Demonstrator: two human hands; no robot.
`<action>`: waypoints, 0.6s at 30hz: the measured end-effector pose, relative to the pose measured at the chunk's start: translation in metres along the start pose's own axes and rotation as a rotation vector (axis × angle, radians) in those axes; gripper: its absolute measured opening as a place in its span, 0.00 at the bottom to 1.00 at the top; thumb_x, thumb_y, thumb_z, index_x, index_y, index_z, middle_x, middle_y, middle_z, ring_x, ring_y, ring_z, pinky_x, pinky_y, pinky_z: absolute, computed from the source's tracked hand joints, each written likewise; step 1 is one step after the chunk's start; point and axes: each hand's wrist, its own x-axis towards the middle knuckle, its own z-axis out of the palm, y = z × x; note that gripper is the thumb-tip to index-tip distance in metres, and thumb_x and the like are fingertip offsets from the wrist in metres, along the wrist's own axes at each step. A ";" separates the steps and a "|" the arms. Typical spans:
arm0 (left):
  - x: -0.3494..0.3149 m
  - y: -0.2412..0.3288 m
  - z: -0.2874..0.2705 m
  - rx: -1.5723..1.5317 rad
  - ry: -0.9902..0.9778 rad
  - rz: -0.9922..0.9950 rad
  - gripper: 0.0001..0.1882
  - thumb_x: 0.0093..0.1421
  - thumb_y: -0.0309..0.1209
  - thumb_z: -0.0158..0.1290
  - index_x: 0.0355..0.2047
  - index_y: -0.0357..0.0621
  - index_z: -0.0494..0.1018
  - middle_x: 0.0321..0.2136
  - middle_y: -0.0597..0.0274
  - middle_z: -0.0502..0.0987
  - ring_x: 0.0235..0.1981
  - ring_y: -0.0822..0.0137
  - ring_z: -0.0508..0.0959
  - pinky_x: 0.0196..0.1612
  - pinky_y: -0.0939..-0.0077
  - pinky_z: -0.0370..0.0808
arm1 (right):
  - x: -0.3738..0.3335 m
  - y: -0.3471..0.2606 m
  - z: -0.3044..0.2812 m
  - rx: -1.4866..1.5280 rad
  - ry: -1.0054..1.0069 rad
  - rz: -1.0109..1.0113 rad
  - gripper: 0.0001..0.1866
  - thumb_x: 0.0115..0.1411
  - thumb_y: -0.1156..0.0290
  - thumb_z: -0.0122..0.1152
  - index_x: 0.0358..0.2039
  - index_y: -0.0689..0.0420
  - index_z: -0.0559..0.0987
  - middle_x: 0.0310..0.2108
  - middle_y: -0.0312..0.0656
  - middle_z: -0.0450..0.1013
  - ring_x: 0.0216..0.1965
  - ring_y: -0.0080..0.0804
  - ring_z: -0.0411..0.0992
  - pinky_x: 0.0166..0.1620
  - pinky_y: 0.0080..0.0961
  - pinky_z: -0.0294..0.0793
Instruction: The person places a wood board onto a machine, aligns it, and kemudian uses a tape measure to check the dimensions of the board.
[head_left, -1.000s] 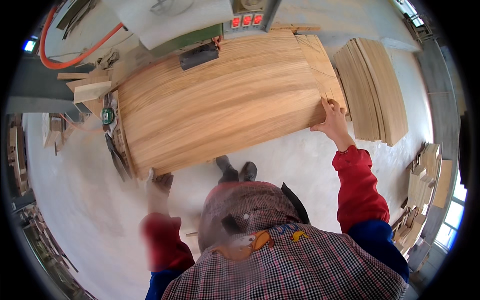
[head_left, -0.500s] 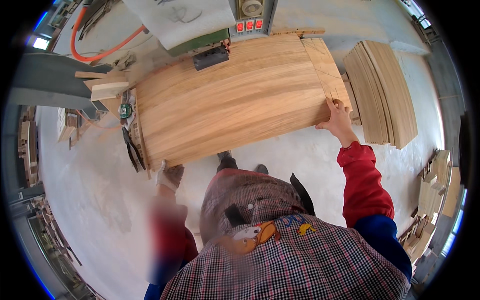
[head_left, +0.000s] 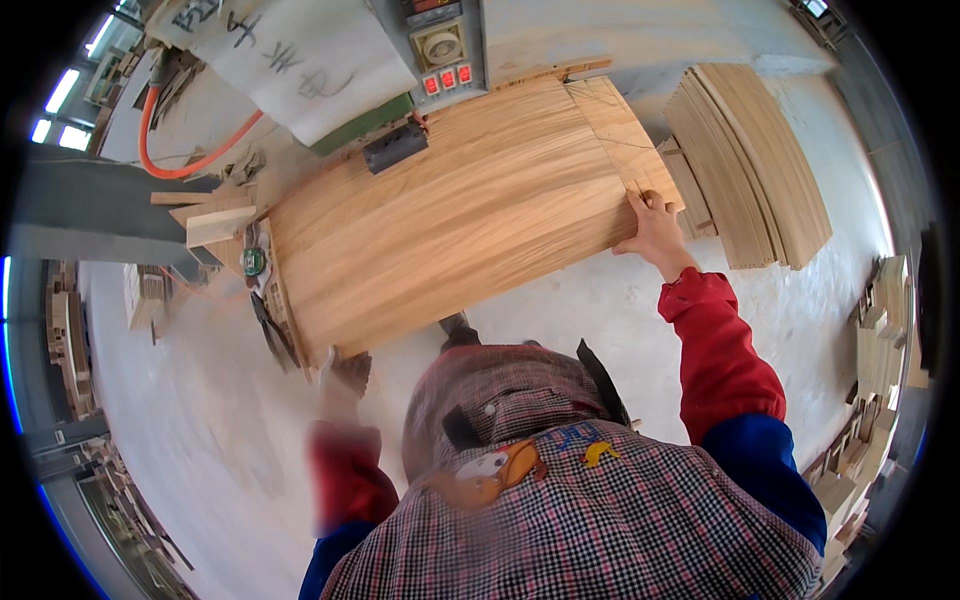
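A wide wooden panel with striped grain lies in front of me, its left end lower in the picture than its right. At its near left corner, my left hand, in a pale glove, holds the edge with the thumb uppermost; the other fingers are partly hidden and blurred. My bare right hand grips the near edge by the right end, bent fingers on top and thumb at the edge. Beneath those fingers, a paler strip of wood with pencil lines forms the right end.
Pliers and a green tape measure sit beyond the panel's left end. A control box with red lit switches stands behind it, beside an orange hose. Stacked boards stand right; offcuts lie left.
My view has turned a little, so panel, control box and stacked boards sit farther left in the picture. Both hands keep their places on the panel's edge.
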 end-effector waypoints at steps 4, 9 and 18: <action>-0.004 -0.002 0.010 0.031 0.014 0.031 0.25 0.55 0.48 0.49 0.42 0.40 0.63 0.34 0.55 0.70 0.37 0.56 0.71 0.44 0.63 0.72 | -0.002 0.003 -0.001 -0.005 0.008 0.021 0.54 0.25 0.58 0.75 0.57 0.47 0.59 0.54 0.46 0.55 0.53 0.52 0.54 0.48 0.39 0.68; 0.000 0.000 0.001 -0.018 0.018 0.022 0.27 0.54 0.49 0.51 0.43 0.38 0.63 0.34 0.53 0.70 0.37 0.55 0.71 0.44 0.61 0.71 | -0.001 -0.001 -0.003 0.036 -0.009 0.019 0.53 0.26 0.60 0.75 0.57 0.47 0.60 0.55 0.45 0.54 0.54 0.51 0.53 0.49 0.39 0.67; -0.012 -0.001 0.013 0.073 0.016 0.003 0.38 0.53 0.52 0.50 0.51 0.32 0.53 0.46 0.45 0.61 0.49 0.49 0.62 0.54 0.60 0.62 | -0.004 -0.006 -0.003 -0.048 -0.009 0.025 0.53 0.27 0.60 0.74 0.57 0.46 0.58 0.56 0.44 0.53 0.55 0.51 0.50 0.50 0.40 0.67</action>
